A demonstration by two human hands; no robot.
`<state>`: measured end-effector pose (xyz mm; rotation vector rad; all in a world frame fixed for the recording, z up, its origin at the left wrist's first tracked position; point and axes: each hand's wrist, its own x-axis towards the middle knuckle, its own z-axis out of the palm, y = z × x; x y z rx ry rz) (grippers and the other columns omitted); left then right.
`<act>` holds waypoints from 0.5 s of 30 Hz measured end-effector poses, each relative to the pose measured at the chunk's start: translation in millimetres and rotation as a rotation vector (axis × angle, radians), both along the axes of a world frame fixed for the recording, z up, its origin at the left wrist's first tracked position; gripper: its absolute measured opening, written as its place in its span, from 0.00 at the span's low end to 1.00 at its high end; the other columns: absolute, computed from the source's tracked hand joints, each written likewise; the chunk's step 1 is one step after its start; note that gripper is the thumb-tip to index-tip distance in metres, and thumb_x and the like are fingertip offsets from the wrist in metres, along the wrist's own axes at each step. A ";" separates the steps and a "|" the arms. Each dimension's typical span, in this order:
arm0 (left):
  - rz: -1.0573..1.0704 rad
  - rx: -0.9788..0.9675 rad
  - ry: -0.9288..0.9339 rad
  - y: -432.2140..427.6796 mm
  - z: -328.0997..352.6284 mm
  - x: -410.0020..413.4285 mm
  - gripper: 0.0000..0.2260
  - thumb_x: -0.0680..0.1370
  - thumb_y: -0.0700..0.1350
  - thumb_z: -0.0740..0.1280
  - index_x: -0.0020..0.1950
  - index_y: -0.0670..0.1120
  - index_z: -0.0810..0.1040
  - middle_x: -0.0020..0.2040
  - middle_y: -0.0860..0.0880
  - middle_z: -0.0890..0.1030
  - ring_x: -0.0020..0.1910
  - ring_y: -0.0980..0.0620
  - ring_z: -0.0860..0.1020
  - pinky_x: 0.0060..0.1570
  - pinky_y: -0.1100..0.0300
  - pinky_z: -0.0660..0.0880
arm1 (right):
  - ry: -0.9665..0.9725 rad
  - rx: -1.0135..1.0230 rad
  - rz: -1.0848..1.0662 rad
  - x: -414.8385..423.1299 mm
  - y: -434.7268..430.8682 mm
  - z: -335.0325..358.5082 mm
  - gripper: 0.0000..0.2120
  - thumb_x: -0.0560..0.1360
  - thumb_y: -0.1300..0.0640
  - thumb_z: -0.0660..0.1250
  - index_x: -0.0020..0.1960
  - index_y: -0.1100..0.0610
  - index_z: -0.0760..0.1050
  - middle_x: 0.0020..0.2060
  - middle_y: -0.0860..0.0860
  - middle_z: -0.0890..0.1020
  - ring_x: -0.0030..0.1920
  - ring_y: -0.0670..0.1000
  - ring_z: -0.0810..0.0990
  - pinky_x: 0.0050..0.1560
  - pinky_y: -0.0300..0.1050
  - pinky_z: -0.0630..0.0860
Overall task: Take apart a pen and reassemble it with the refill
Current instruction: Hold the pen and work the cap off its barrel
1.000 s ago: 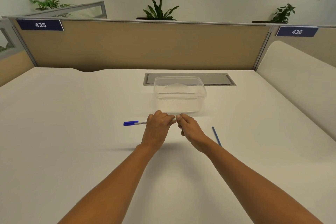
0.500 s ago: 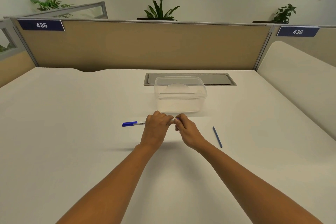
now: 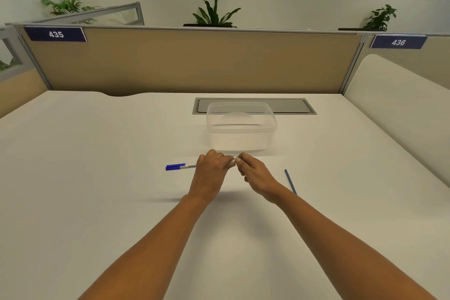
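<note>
A white pen with a blue cap pointing left is held level just above the white desk. My left hand is closed around the middle of its barrel, hiding most of it. My right hand pinches the pen's right end with its fingertips, touching the left hand's fingers. A thin blue refill lies loose on the desk to the right of my right wrist, partly hidden behind the forearm.
A clear plastic container with its lid on stands just beyond my hands. Behind it a grey cable hatch is set into the desk. Beige partition walls close off the back and right side.
The two hands have drawn closer together at the pen's right end, and the pen has shifted slightly to the left. The refill has not moved.
</note>
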<state>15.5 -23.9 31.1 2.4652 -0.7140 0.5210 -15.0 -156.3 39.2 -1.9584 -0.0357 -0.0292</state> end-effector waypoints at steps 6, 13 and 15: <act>-0.014 -0.008 -0.036 1.1 1.5 -2.0 0.09 0.76 0.45 0.63 0.49 0.41 0.80 0.40 0.40 0.83 0.44 0.41 0.76 0.42 0.48 0.69 | 0.039 0.100 -0.003 -0.4 0.9 -0.9 0.16 0.80 0.53 0.54 0.33 0.51 0.66 0.30 0.47 0.67 0.31 0.45 0.64 0.34 0.37 0.63; -0.016 0.003 -0.024 -2.1 0.3 -1.4 0.10 0.77 0.45 0.62 0.51 0.41 0.79 0.42 0.40 0.83 0.46 0.41 0.76 0.45 0.47 0.69 | 0.092 0.240 -0.077 0.2 4.1 -1.3 0.18 0.80 0.52 0.53 0.32 0.54 0.63 0.27 0.47 0.63 0.27 0.46 0.59 0.27 0.36 0.58; -0.011 -0.007 -0.017 -2.1 -0.2 -0.8 0.10 0.77 0.45 0.62 0.51 0.42 0.79 0.43 0.41 0.83 0.47 0.42 0.75 0.45 0.48 0.68 | 0.096 0.239 -0.084 0.8 4.8 -0.9 0.19 0.80 0.52 0.53 0.31 0.54 0.63 0.27 0.48 0.63 0.27 0.46 0.58 0.27 0.36 0.58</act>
